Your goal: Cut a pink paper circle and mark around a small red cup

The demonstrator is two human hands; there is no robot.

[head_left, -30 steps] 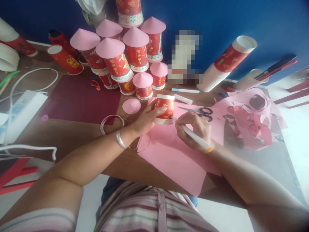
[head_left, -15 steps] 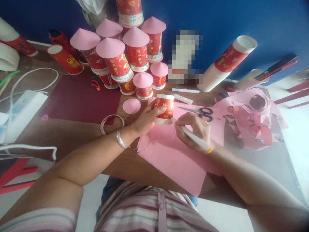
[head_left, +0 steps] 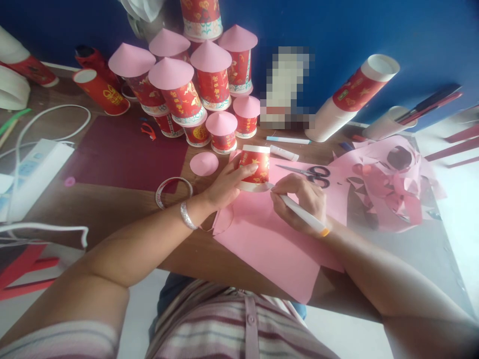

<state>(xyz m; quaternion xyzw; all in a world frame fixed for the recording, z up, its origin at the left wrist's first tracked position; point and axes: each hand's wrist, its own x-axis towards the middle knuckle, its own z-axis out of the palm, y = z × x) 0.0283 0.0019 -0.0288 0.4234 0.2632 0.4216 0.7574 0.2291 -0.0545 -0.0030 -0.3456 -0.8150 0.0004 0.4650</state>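
My left hand [head_left: 229, 183] is closed round a red paper cup [head_left: 259, 172] with gold figures and white bands at both ends. In my right hand [head_left: 301, 202] is a white marker [head_left: 305, 215] with an orange end, its tip at the cup's lower white band. Whether the tip touches the band I cannot tell. Both hands are above pink paper sheets [head_left: 277, 244]. A pair of scissors [head_left: 310, 173] with dark handles lies just beyond my right hand. Left of the cup rests a small pink paper cone [head_left: 204, 164].
Several red cups with pink cone tops [head_left: 174, 89] stand stacked at the back. A tall leaning cup stack [head_left: 333, 117] is at the right, near pink paper scraps [head_left: 396, 184]. A tape roll [head_left: 159, 192], a maroon sheet [head_left: 130, 159] and white cables [head_left: 45, 229] lie leftward.
Almost nothing differs. Both hands keep their hold on the cup and the marker, in nearly the same place.
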